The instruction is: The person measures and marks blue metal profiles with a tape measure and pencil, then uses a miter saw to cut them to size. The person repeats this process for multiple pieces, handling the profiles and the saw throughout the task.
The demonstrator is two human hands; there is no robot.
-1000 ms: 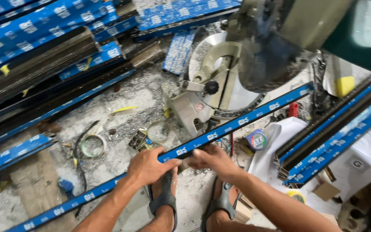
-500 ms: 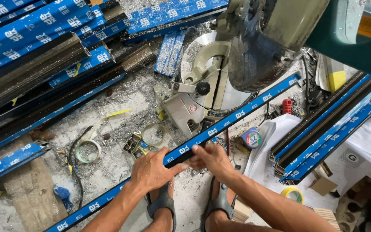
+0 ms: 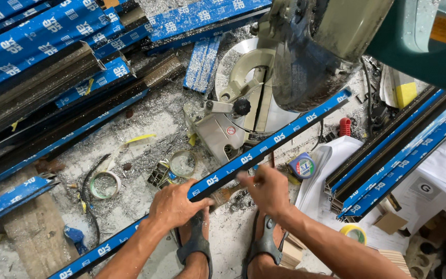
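Observation:
A long metal profile (image 3: 264, 144) wrapped in blue film runs diagonally from lower left up to the base of a miter saw (image 3: 311, 46). My left hand (image 3: 174, 206) grips the profile from above near its middle. My right hand (image 3: 267, 188) is closed on the same profile a little further right, slightly blurred. The profile's far end lies on the round saw table (image 3: 233, 67) under the saw's head. My feet in dark sandals (image 3: 194, 248) stand just below the hands.
Stacks of blue-filmed profiles lie at upper left (image 3: 37, 46) and at right (image 3: 403, 150). Tape rolls (image 3: 104, 185), a measuring tape (image 3: 303, 166), metal shavings, a wooden block (image 3: 24, 243) and white papers (image 3: 331, 160) litter the floor.
The profile has slid to the left and down along its length, away from the saw. Both hands have stayed on it, moving with it.

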